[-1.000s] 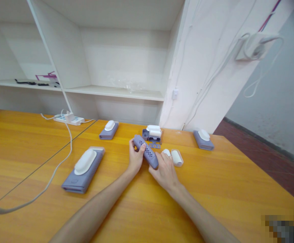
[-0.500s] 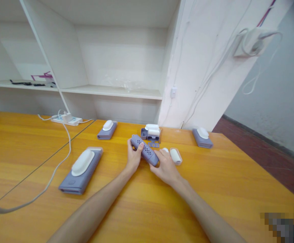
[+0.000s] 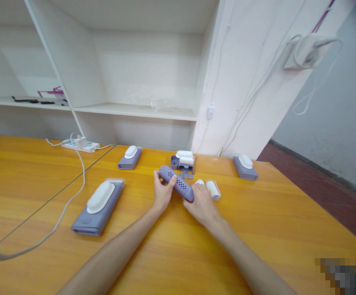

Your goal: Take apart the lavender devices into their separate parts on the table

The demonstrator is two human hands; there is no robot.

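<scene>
Between my two hands is a long purple-grey plastic case (image 3: 181, 187) with rows of small round holes along its face, held slantwise above the table. My left hand (image 3: 163, 189) is closed round its far left part, thumb lying across the holes. My right hand (image 3: 201, 204) grips the near right end, fingers over the end piece. Just beyond my right hand, a small white rounded piece (image 3: 199, 182) is partly hidden by the fingers. Beside it lies a clear-edged holder with a white roll-like part (image 3: 212, 190).
Purple-grey boxes topped with white ovals stand at near left (image 3: 100, 209), back left (image 3: 130, 157) and back right (image 3: 245, 167). Behind my hands is a cluster of white and purple parts (image 3: 185, 160). A cable (image 3: 80, 184) runs from a power strip (image 3: 81, 144) across the wooden table.
The case has shifted slightly down and to the right with both hands. My right fingers have moved over its near end, covering more of it.
</scene>
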